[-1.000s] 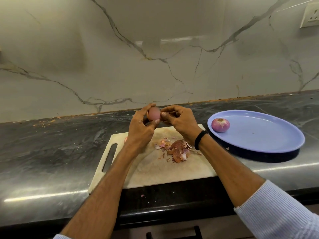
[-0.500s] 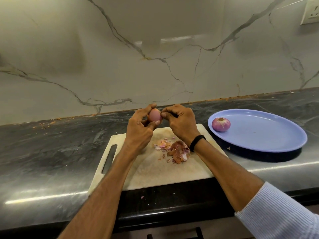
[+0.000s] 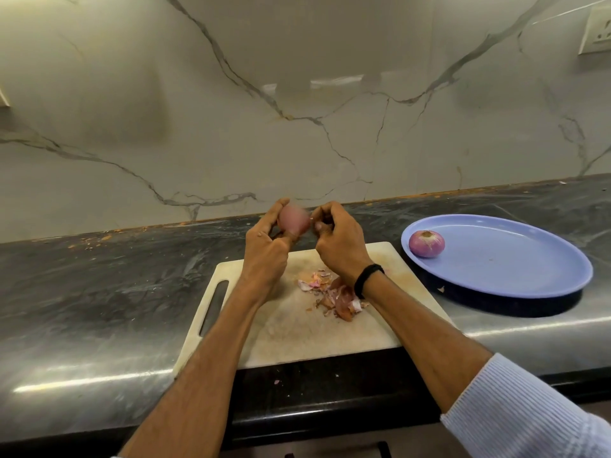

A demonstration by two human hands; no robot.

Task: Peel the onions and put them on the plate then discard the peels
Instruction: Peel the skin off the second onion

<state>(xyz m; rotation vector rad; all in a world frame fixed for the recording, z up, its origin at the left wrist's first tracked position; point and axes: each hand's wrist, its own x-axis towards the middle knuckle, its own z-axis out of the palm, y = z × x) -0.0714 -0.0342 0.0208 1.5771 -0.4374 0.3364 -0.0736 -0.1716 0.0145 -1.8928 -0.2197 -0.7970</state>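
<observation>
Left hand (image 3: 264, 256) grips a blurred onion (image 3: 294, 221); right hand (image 3: 337, 242), fingers curled, seems to pinch its edge.

Counts: 2 onions (held onion (image 3: 294, 222), plated onion (image 3: 426, 243)), 1 blue plate (image 3: 515, 262), 1 cutting board (image 3: 310, 328), 1 pile of peels (image 3: 335, 294) plus loose scraps too small to count, 2 hands (left hand (image 3: 264, 256), right hand (image 3: 340, 246)), 1 black wristband (image 3: 368, 280), 1 wall socket (image 3: 596, 31).
</observation>
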